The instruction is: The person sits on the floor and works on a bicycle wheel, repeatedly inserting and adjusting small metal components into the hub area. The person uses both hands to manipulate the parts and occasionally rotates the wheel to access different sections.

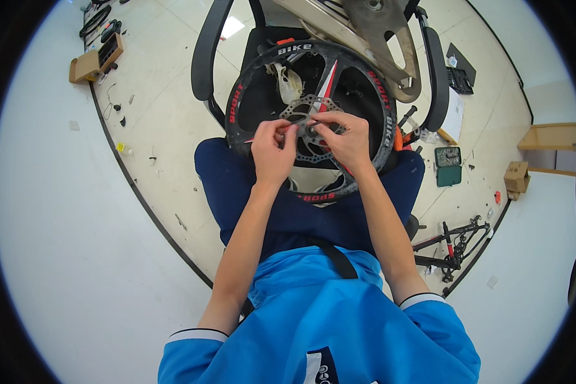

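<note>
A black bicycle wheel (235, 102) with red-and-white spokes and lettering on its rim rests across my lap and a black chair seat. A silver perforated brake disc (310, 153) sits at its centre. My left hand (274, 150) is over the disc's left side, fingertips pinched near the hub. My right hand (344, 136) is over the right side, thumb and forefinger closed at the hub. Whatever small part is between the fingertips is too small to make out. A pale, crumpled item (290, 83) lies behind the upper spokes.
A dull metal frame (390, 45) lies across the black chair (437, 77) beyond the wheel. Right: a green case (448, 166), cardboard box (516, 176), wooden unit (550, 136) and black bicycle frame (448, 253). Upper left: an open box (85, 67) and small scattered parts along the wall.
</note>
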A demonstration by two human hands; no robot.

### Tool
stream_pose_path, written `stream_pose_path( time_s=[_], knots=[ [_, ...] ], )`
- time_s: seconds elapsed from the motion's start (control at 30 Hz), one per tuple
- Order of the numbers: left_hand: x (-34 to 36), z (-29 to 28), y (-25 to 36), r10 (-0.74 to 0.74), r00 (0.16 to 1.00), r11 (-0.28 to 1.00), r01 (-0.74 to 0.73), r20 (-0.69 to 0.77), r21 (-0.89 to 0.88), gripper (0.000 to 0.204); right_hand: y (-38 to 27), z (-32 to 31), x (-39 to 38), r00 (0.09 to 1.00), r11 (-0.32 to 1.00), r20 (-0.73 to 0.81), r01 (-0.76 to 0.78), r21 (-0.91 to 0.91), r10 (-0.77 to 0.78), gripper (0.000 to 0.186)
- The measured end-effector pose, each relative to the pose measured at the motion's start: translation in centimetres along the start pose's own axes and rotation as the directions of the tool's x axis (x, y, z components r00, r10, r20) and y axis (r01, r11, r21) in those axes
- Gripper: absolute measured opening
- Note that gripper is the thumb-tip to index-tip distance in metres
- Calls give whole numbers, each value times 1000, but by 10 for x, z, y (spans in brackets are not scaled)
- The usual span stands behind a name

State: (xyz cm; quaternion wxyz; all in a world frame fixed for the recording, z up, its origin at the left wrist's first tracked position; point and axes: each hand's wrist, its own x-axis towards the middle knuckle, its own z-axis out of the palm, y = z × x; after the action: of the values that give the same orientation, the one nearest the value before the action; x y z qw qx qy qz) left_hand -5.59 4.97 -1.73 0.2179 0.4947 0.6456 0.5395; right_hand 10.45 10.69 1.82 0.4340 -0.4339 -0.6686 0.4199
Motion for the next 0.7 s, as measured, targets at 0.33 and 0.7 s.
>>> stream_pose_path(
  time_s=[0.33,0.7],
  knots=[
    [29,12,22,143,954,990,-138,262,-38,16,5,7,5,995,999,-82,50,5,-49,27],
    [33,21,9,255,927,966,-258,276,-28,18,-2,-4,2,976,960,19,215,-182,-215,26]
  ],
)
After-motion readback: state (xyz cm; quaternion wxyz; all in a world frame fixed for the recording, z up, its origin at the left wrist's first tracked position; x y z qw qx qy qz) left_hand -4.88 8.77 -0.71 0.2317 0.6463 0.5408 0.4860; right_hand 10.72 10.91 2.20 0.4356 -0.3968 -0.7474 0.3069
